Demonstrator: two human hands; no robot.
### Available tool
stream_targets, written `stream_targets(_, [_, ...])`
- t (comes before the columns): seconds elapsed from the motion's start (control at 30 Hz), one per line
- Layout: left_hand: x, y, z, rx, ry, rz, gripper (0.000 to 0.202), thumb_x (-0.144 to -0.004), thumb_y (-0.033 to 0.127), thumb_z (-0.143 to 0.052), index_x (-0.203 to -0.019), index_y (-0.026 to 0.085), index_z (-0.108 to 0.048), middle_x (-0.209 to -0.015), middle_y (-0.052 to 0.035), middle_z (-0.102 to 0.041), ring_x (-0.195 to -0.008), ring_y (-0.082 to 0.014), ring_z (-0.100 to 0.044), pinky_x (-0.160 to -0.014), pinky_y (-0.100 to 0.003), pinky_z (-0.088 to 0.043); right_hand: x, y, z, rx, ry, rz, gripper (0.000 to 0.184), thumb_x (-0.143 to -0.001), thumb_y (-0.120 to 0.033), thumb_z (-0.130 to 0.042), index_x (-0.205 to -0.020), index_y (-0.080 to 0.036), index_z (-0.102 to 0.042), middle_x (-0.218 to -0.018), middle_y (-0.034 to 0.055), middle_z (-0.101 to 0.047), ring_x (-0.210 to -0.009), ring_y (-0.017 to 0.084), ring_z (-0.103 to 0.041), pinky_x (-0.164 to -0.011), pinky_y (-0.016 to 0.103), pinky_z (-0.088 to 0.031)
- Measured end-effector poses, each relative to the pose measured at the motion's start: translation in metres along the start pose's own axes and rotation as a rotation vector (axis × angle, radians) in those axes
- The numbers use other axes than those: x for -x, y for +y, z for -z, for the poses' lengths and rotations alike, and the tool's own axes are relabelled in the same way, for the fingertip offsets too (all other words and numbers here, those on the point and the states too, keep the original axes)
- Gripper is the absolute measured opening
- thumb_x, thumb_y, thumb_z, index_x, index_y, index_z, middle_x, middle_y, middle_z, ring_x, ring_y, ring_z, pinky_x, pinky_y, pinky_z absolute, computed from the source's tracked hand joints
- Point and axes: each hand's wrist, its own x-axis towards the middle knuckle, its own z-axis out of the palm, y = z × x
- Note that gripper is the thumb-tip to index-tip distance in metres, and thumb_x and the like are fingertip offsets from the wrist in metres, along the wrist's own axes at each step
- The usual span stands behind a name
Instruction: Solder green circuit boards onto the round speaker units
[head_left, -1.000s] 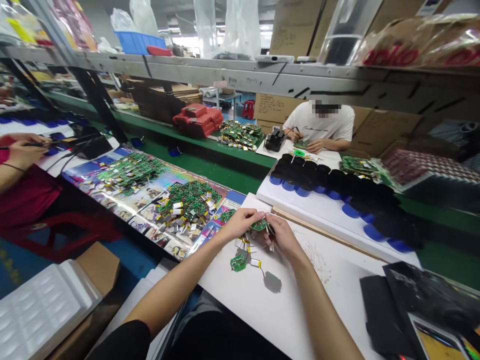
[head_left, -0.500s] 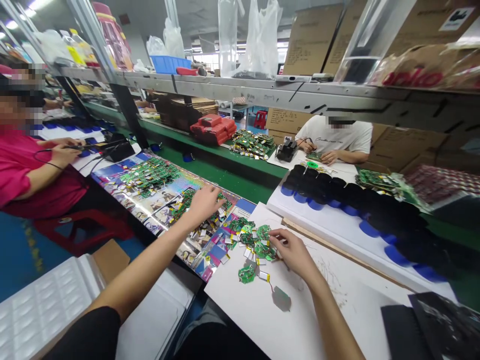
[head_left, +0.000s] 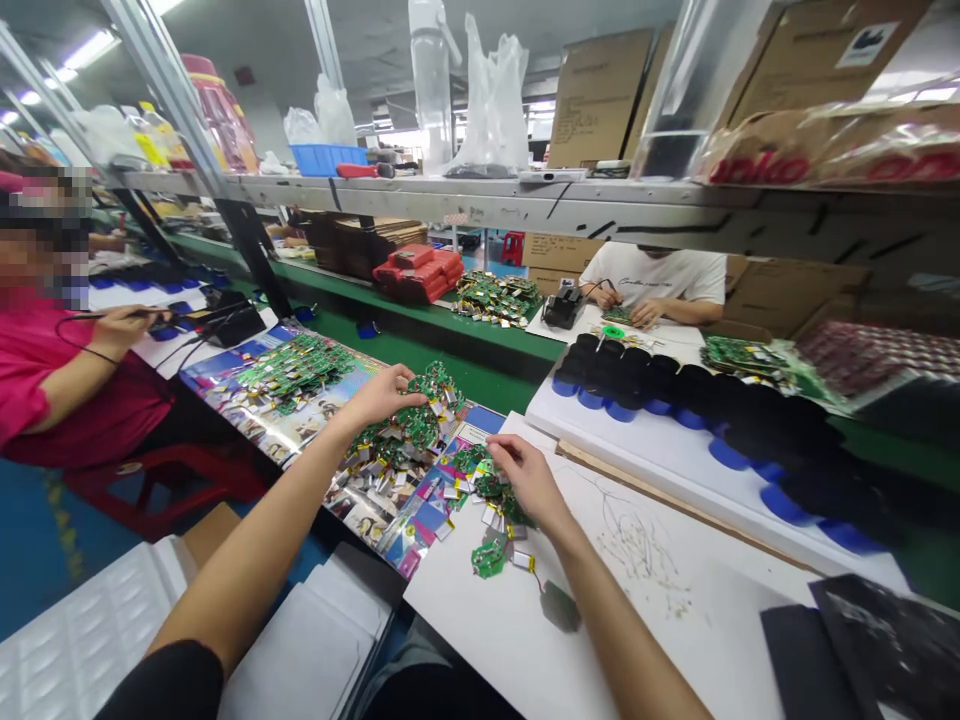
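Observation:
My left hand (head_left: 384, 396) grips green circuit boards (head_left: 435, 400) with small silver batteries, at the edge of a larger heap of the same boards (head_left: 390, 450). Over a smaller cluster of boards, my right hand (head_left: 529, 482) has thumb and fingers closed at the edge of a circuit board (head_left: 471, 459); its palm hides part of the cluster. Nearer to me, a single round board (head_left: 487, 559) lies on the white work surface (head_left: 600, 640), beside a wired battery (head_left: 523, 562).
Another board heap (head_left: 296, 365) lies at left. Black and blue round parts (head_left: 652, 385) line a white panel at right, near loose wire bits (head_left: 637, 545). A metal shelf (head_left: 465, 200) crosses above. Co-workers sit at left, in a pink shirt (head_left: 82, 370), and opposite, in white (head_left: 667, 275).
My left hand has shifted slightly left, and boards now stand raised at its fingertips. My right hand has moved left across the small cluster. The camera view has tilted slightly up.

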Motion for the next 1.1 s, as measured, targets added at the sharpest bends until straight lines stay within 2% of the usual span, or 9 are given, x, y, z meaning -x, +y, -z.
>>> stream_targets(0.17, [0.05, 0.026, -0.038, 0.591, -0.057, -0.071, 0.063, -0.075, 0.063, -0.084, -0.119, 0.019, -0.07, -0.118, -0.0122, -0.078, -0.116, -0.0311, -0.071, -0.093, -0.037, -0.058, -0.019, -0.005, -0.023, -0.112, 0.082, 0.016, 0.065, -0.098, -0.08, -0.039, -0.095, -0.024, -0.072, -0.1, 0.0069, -0.076, -0.096, 0.026, -0.068, -0.084, 0.037, -0.056])
stream_targets(0.27, [0.079, 0.041, -0.075, 0.736, -0.005, 0.02, 0.061, -0.074, 0.06, -0.089, -0.117, 0.021, -0.071, -0.122, -0.011, -0.077, -0.122, -0.0302, -0.069, -0.098, -0.035, -0.057, -0.01, -0.012, -0.017, -0.113, 0.134, 0.029, 0.064, -0.094, -0.085, -0.047, -0.08, -0.025, -0.064, -0.084, 0.0038, -0.069, -0.086, 0.025, -0.063, -0.081, 0.035, -0.052])
stream_targets(0.4, [0.11, 0.061, -0.121, 0.882, -0.065, 0.189, 0.065, -0.079, 0.079, -0.076, -0.099, 0.018, -0.072, -0.096, -0.01, -0.078, -0.1, -0.0296, -0.074, -0.08, -0.035, -0.06, 0.034, -0.014, 0.006, -0.108, 0.181, -0.015, 0.067, -0.092, -0.087, -0.049, -0.071, -0.024, -0.058, -0.072, 0.0017, -0.063, -0.073, 0.021, -0.056, -0.072, 0.033, -0.049])
stream_targets(0.5, [0.133, 0.083, -0.156, 0.974, -0.233, 0.238, 0.069, -0.074, 0.086, -0.075, -0.085, 0.018, -0.07, -0.075, -0.0058, -0.074, -0.08, -0.026, -0.073, -0.067, -0.033, -0.057, 0.078, -0.004, 0.021, -0.183, 0.206, -0.11, 0.071, -0.096, -0.087, -0.04, -0.076, -0.023, -0.065, -0.07, 0.0029, -0.065, -0.072, 0.022, -0.062, -0.069, 0.033, -0.052])
stream_targets(0.63, [0.158, 0.109, -0.194, 1.034, -0.476, 0.234, 0.069, -0.074, 0.086, -0.075, -0.082, 0.018, -0.068, -0.072, -0.0036, -0.071, -0.069, -0.0216, -0.069, -0.061, -0.03, -0.054, 0.132, 0.013, 0.048, -0.105, 0.317, -0.231, 0.078, -0.098, -0.087, -0.027, -0.089, -0.022, -0.069, -0.075, 0.0055, -0.07, -0.074, 0.025, -0.067, -0.067, 0.035, -0.055])
stream_targets(0.77, [0.164, 0.121, -0.211, 0.957, -0.532, 0.13, 0.067, -0.076, 0.084, -0.075, -0.082, 0.018, -0.067, -0.074, -0.002, -0.069, -0.065, -0.0168, -0.061, -0.059, -0.027, -0.048, 0.175, 0.018, 0.094, 0.202, 0.425, -0.273, 0.075, -0.09, -0.093, -0.037, -0.086, -0.024, -0.066, -0.08, 0.0066, -0.071, -0.079, 0.026, -0.065, -0.074, 0.037, -0.054])
stream_targets(0.87, [0.164, 0.123, -0.213, 0.916, -0.549, 0.07, 0.062, -0.081, 0.08, -0.074, -0.081, 0.018, -0.067, -0.073, -0.0008, -0.066, -0.066, -0.016, -0.058, -0.06, -0.026, -0.046, 0.2, 0.014, 0.116, 0.364, 0.445, -0.37, 0.063, -0.096, -0.082, -0.041, -0.082, -0.024, -0.064, -0.078, 0.0067, -0.07, -0.078, 0.026, -0.063, -0.074, 0.035, -0.048])
stream_targets(1.0, [0.172, 0.127, -0.216, 0.877, -0.519, -0.015, 0.061, -0.087, 0.079, -0.068, -0.085, 0.018, -0.067, -0.08, -0.0014, -0.065, -0.076, -0.0182, -0.058, -0.071, -0.028, -0.049, 0.221, 0.003, 0.123, 0.535, 0.388, -0.491, 0.039, -0.099, -0.057, -0.055, -0.081, -0.024, -0.068, -0.076, 0.0075, -0.072, -0.081, 0.028, -0.068, -0.077, 0.034, -0.043])
stream_targets(1.1, [0.182, 0.131, -0.219, 0.868, -0.458, -0.049, 0.062, -0.091, 0.082, -0.061, -0.087, 0.02, -0.063, -0.086, -0.0021, -0.064, -0.086, -0.02, -0.058, -0.079, -0.029, -0.049, 0.224, -0.012, 0.123, 0.616, 0.415, -0.515, 0.034, -0.098, -0.051, -0.058, -0.083, -0.023, -0.068, -0.083, 0.0109, -0.075, -0.086, 0.03, -0.07, -0.08, 0.036, -0.043])
